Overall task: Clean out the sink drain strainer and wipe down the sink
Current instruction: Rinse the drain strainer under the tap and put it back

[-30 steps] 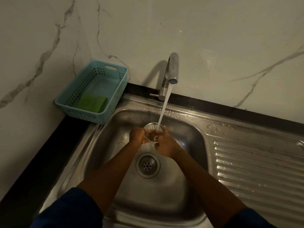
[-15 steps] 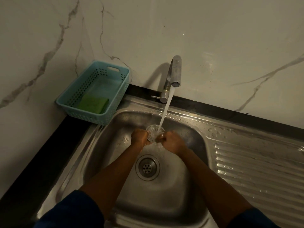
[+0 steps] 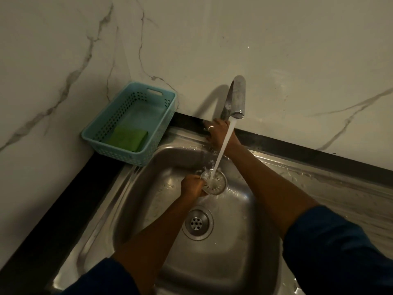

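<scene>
My left hand (image 3: 192, 185) holds the round metal drain strainer (image 3: 215, 182) by its left edge, above the steel sink basin (image 3: 153, 201). Water runs from the tap (image 3: 236, 99) straight onto the strainer. My right hand (image 3: 219, 133) has reached back to the base of the tap and is wrapped around the handle there; the handle itself is hidden under the fingers. The open drain hole (image 3: 197, 222) lies in the basin floor below the strainer.
A light blue plastic basket (image 3: 168, 107) stands on the back left corner of the counter, with a green sponge (image 3: 127, 139) inside. A ribbed steel draining board (image 3: 344, 188) extends to the right. Marble walls close the back and left.
My right hand has let go of the strainer and moved up and back to the tap base. My left hand now holds the strainer alone under the running water.
</scene>
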